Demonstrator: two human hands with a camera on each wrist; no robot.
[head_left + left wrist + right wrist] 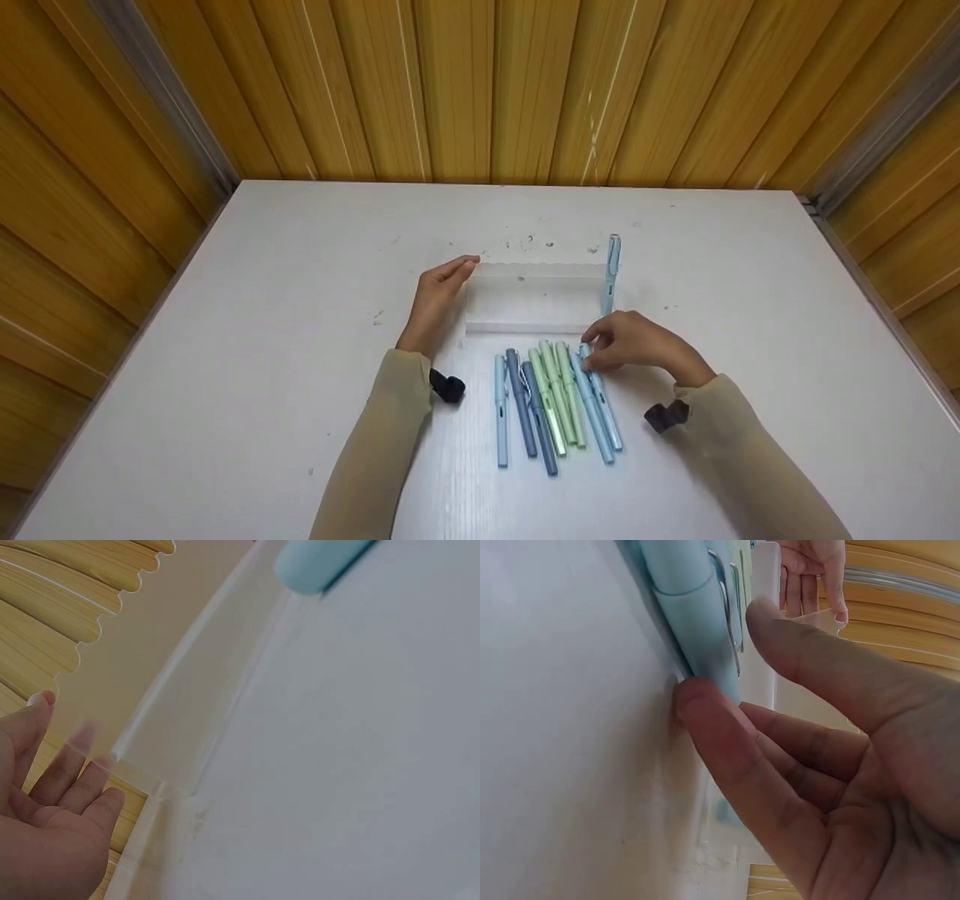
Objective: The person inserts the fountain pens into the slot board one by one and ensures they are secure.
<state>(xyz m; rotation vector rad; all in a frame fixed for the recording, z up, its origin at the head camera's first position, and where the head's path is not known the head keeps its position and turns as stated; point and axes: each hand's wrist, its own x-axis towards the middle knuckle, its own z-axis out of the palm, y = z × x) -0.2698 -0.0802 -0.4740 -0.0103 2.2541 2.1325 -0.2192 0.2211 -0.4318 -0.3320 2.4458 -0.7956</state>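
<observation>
— Two hands at work? State step.
— Pick-up, I judge. Right hand (637, 346) pinches a light-blue pen (598, 401) just before the clear holder (534, 300); long axis runs toward the holder. Left hand (439, 296), fingers spread, steadies the holder's left end.
— Next?
— Lift, upend, slot.

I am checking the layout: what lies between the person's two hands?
In the head view, the clear plastic pen stand lies between the left hand and the right hand, touching the left fingers.
</observation>
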